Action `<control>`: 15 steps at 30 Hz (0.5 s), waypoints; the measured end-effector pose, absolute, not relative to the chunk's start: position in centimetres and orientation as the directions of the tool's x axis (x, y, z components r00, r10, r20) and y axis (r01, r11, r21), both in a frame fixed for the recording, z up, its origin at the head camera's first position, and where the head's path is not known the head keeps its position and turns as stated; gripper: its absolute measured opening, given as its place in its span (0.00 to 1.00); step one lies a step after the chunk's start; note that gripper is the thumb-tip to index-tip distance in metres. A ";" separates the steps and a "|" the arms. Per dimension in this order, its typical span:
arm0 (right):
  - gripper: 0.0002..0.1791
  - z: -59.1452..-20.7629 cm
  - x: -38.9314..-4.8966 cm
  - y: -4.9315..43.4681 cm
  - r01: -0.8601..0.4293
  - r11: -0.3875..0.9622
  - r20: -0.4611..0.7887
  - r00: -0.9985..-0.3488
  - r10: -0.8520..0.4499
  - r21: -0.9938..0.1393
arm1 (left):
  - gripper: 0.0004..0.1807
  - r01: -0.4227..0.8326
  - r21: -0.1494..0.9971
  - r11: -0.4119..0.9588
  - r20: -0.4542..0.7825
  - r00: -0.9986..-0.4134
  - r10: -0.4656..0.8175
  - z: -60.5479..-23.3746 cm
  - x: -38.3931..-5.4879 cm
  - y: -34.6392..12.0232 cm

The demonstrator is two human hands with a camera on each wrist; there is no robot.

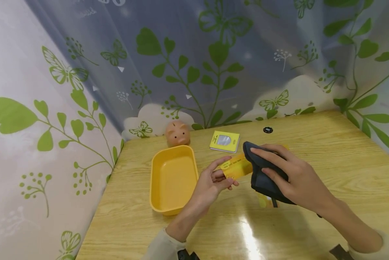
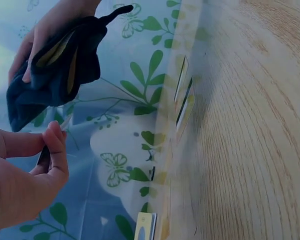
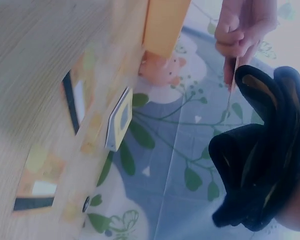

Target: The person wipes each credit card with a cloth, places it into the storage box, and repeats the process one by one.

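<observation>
My left hand (image 1: 212,180) pinches a yellow bank card (image 1: 236,166) between thumb and fingers, with a line of raised digits showing on its face. Beside it, my right hand (image 1: 298,177) grips a dark blue fabric wallet (image 1: 266,177) above the table. The far end of the card overlaps the wallet's edge in the head view. Folded open layers with a tan lining (image 2: 57,52) show in the left wrist view, and a short strap (image 2: 117,14) sticks out. Below the wallet, two cards with black stripes lie on the table, one card (image 3: 39,182) nearer the curtain-side chip.
A yellow plastic bin (image 1: 153,180) stands left of my left hand, with a pink piggy bank (image 1: 178,134) behind it. Toward the back lie a yellow booklet (image 1: 231,142) and a black round chip (image 1: 268,130). Leaf-printed curtains (image 1: 181,90) border the wooden table (image 1: 126,224).
</observation>
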State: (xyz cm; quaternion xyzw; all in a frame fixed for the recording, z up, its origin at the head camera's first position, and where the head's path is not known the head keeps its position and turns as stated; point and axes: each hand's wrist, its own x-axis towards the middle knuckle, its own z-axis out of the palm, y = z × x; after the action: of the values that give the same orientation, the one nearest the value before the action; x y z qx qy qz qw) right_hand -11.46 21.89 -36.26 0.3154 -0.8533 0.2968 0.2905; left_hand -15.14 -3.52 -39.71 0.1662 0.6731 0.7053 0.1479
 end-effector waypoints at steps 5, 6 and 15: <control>0.43 -36.5 -11.4 20.5 -0.713 0.612 0.663 -0.644 -0.381 -0.342 | 0.33 0.041 0.999 -0.030 0.050 -0.897 0.440 -39.6 -15.1 -3.3; 0.44 -36.6 -11.4 20.3 -0.715 0.612 0.665 -0.642 -0.382 -0.338 | 0.33 0.045 0.999 -0.025 0.051 -0.897 0.440 -39.6 -15.1 -3.3; 0.40 -37.4 -11.8 18.8 -0.748 0.599 0.688 -0.595 -0.416 -0.285 | 0.31 0.066 0.998 -0.013 0.065 -0.894 0.444 -39.5 -15.1 -3.1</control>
State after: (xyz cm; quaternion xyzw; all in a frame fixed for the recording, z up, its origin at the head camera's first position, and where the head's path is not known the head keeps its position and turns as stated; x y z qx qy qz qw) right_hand -11.77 18.83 -37.44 0.3440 -0.8458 0.2865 0.2901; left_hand -15.08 -3.10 -39.50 0.1851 0.6887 0.6874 0.1376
